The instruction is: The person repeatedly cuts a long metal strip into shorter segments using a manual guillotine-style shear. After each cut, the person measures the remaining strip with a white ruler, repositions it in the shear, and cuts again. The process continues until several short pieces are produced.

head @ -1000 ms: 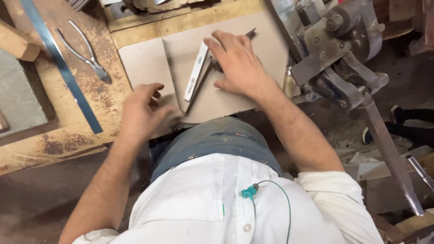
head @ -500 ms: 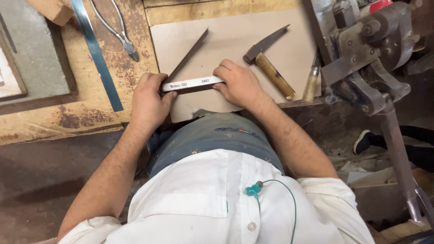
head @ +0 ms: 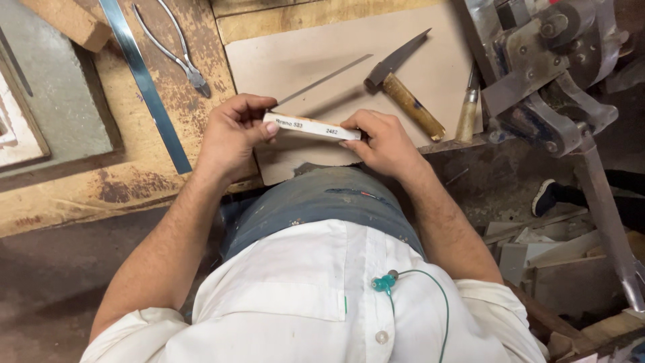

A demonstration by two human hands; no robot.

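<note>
A: Both hands up at the near edge of the table. Left hand (head: 232,134) pinches one end of the thin white rectangular strip with dark printing (head: 310,126); right hand (head: 384,142) pinches the other end. Strip is level, held between thumb and fingertips on each side, just above the pale tan flat board (head: 349,54).

B: Fingers closed on it, both sides?

A: Yes, each hand shut on its end, no other thing in either hand. Strip spans the gap between them, printed face up toward the camera.

B: Stage of the work?

A: Judged as early. Strip is picked up and being examined or lined up; no cut or mark on it that I can see. Tools lie untouched: slim grey metal blade (head: 322,81) lies on the board just beyond the strip, its near tip close to the left fingers; wooden-handled knife with dark angled blade (head: 403,87) is beyond the right hand, apart from it; a second wooden-handled tool (head: 468,111) lies at the board's right edge.

B: Anything else on the table?

A: Long blue-grey steel ruler (head: 144,84) and metal pliers (head: 178,54) to the left on the worn wooden table (head: 101,195), well apart from both hands. Grey metal bench machine (head: 544,74) on the right.
</note>
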